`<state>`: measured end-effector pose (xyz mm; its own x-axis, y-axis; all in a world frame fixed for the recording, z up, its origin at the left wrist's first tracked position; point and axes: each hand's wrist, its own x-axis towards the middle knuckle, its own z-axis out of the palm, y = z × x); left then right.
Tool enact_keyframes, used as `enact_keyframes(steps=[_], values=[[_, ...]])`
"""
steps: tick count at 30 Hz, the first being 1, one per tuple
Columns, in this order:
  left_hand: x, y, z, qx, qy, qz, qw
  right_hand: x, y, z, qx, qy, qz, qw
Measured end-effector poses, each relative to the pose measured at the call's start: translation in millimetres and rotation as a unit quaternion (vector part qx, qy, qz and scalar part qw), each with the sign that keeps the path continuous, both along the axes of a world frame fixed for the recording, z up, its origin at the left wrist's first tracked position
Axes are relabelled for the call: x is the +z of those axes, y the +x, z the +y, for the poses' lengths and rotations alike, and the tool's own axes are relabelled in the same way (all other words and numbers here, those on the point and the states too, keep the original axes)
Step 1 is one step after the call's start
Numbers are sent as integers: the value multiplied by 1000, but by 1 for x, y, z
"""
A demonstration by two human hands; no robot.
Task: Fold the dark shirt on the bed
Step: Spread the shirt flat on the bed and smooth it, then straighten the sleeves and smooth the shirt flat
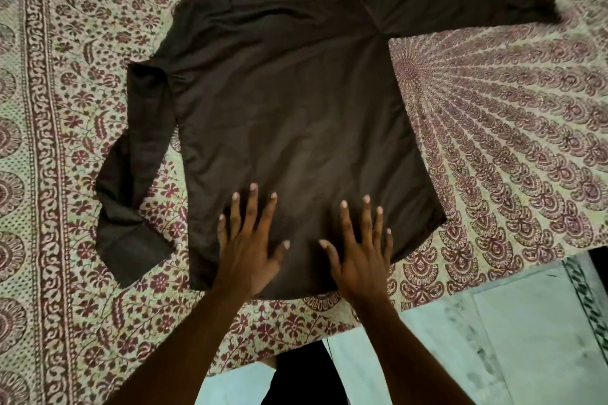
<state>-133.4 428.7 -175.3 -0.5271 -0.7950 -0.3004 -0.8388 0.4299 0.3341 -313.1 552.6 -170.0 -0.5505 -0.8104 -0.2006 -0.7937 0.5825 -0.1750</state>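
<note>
Dark shirt [289, 102] lies spread flat on the bed [493, 128], on the patterned bedspread, hem toward me and collar end away. Both my hands are on its lower part, near the hem: left hand [246, 240] and right hand [358, 250] side by side, palms down, fingers straight and spread, pressing the cloth and gripping nothing. One sleeve [454, 6] reaches out straight toward the far right; the other sleeve [135, 174] hangs down the left side, bent and crumpled, its cuff lying near the hem corner. I judge this to be the smoothing step, with no fold made yet: the body is fully open. Next move likely calls for lifting one side edge with its sleeve and carrying it inward across the back. The bent left sleeve needs straightening first, or it may bunch inside the fold.
</note>
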Motion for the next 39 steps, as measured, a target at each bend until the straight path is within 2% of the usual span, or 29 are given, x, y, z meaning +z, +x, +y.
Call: enact_keyframes(steps=[5, 11, 14, 17, 19, 21, 25, 28, 31, 34, 36, 39], values=[[-30, 9, -17, -25, 22, -68, 997, -33, -26, -23, 74, 48, -12, 996], [-9, -7, -22, 0, 106, -109, 988, -14, -37, 27, -46, 108, -37, 992], [3, -28, -38, 41, 54, -53, 996, -3, -47, 5, -101, 56, -10, 993], [-5, -37, -53, -23, -19, -18, 999, -4, -54, -44, -17, 7, -7, 1000], [-19, -34, -56, -58, 1, -39, 998, -16, -55, -60, 74, 21, -13, 997], [-26, -27, -57, -68, 21, -64, 995, -30, -56, -52, 121, 52, -9, 991], [-21, -11, -50, -111, 46, -115, 986, -26, -63, 2, 116, 105, -13, 988], [-15, -1, -33, -140, 52, -117, 982, -4, -77, 32, 107, 135, -25, 985], [-10, -1, -30, -129, 32, -84, 988, 9, -85, 17, 75, 101, -33, 991], [-10, -8, -50, -58, -7, -49, 997, 6, -93, -30, 97, 79, -27, 992], [-17, -7, -64, -6, -3, -58, 998, -3, -98, -49, 62, 84, -37, 994], [-20, -6, -69, 29, -6, -60, 998, -14, -88, -67, -130, 61, -87, 986]])
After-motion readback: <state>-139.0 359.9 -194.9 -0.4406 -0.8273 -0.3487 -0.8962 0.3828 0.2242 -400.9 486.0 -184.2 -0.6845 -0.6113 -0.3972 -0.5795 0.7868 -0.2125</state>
